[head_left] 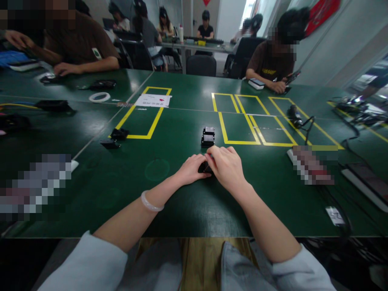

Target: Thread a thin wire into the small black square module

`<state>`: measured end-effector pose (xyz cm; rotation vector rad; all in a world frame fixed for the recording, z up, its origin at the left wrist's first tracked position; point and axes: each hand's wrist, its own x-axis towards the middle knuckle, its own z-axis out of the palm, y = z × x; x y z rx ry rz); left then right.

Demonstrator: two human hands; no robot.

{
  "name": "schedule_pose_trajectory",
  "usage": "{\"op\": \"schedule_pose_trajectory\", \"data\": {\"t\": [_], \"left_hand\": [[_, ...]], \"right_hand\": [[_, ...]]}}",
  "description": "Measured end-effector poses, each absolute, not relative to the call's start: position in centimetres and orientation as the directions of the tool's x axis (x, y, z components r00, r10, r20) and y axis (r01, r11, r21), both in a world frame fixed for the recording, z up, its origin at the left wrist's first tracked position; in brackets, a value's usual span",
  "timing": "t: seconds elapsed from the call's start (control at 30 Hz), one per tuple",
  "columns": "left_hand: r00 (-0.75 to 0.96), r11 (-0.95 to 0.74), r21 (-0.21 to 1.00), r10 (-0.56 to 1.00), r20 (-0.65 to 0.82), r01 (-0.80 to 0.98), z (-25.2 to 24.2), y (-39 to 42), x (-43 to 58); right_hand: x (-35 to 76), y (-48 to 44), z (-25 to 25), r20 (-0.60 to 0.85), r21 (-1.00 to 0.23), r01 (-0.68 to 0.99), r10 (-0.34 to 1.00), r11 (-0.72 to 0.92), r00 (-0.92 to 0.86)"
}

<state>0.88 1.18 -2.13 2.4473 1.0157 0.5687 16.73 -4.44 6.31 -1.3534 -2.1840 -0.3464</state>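
Observation:
Both hands meet at the middle of the green table (194, 210). Between them is a small black block-like part (206, 166), mostly hidden by the fingers. My left hand (194, 167) grips it from the left, thumb low and fingers curled around the far side. My right hand (228, 166) closes over it from the right, its fingertips pressed to the top. Just beyond the hands, two similar black blocks stand in a row: a nearer black block (207, 140) and a farther black block (209, 130).
More black parts (119, 134) lie to the left, near a yellow-taped rectangle holding a paper sheet (154, 100). A roll of tape (99, 97) is farther left. Blurred-out devices (313, 165) and cables lie right. Co-workers sit across the table, including one person (273, 60) at right.

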Motion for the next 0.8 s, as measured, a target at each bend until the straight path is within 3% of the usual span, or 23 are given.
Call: {"op": "schedule_pose_trajectory", "data": {"t": [0.23, 0.8], "left_hand": [[0.644, -0.635, 0.53, 0.738, 0.2, 0.562, -1.8, 1.09, 0.76], [0.64, -0.629, 0.543, 0.741, 0.202, 0.556, -2.1, 1.19, 0.87]], "right_hand": [[16.63, -4.23, 5.79, 0.586, -0.113, 0.879, 0.745, 0.464, -0.318], [16.72, -4.38, 6.05, 0.558, -0.085, 0.882, 0.756, 0.463, -0.343]]}}
